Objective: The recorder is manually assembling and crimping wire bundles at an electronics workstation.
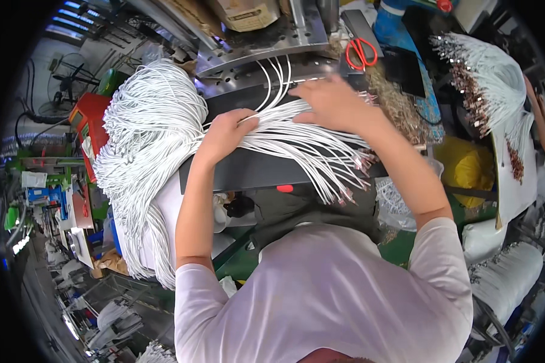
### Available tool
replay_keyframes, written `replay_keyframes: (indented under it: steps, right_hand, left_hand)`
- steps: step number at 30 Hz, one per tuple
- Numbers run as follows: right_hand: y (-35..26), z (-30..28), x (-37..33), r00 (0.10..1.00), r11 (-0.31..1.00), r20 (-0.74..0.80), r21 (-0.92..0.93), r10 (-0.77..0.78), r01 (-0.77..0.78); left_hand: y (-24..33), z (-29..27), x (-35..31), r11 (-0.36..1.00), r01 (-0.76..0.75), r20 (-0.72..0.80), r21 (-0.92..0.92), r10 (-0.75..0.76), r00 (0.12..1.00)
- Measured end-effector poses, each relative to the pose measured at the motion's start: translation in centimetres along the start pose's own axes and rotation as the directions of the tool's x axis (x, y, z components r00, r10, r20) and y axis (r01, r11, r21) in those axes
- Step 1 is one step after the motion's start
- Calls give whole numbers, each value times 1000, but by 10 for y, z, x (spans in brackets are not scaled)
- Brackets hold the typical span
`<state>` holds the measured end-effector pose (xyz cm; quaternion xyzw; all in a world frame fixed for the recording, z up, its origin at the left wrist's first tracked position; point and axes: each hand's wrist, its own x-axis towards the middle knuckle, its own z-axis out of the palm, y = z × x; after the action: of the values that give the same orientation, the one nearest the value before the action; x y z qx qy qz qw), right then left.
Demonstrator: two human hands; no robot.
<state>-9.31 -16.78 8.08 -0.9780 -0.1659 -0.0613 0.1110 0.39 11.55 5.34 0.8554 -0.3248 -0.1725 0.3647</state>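
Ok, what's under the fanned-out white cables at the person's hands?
A flat black work surface shows along the near side of the white cables; what lies directly beneath them is covered and can't be seen.

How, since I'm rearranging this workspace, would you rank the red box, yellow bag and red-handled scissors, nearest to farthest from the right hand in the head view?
From the right hand:
1. Red-handled scissors, upper right.
2. Yellow bag, lower right.
3. Red box, far left, past the white cables.
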Motion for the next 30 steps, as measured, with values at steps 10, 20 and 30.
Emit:
replay_keyframes:
  steps: [10, 20, 30]
  right_hand:
    - [33, 17, -58, 932, 915, -22, -183, 362, -360]
    - [23, -14, -46, 937, 969, -259, -8, 237, -247]
    - [-14, 13, -19, 734, 490, -203, 849, 648, -196]
  left_hand:
    - [12, 21, 24, 992, 122, -71, 19, -120, 990]
    - [106, -4, 4, 966, 180, -3, 186, -182, 983]
    - [53, 109, -24, 428, 423, 434, -798, -79, 898]
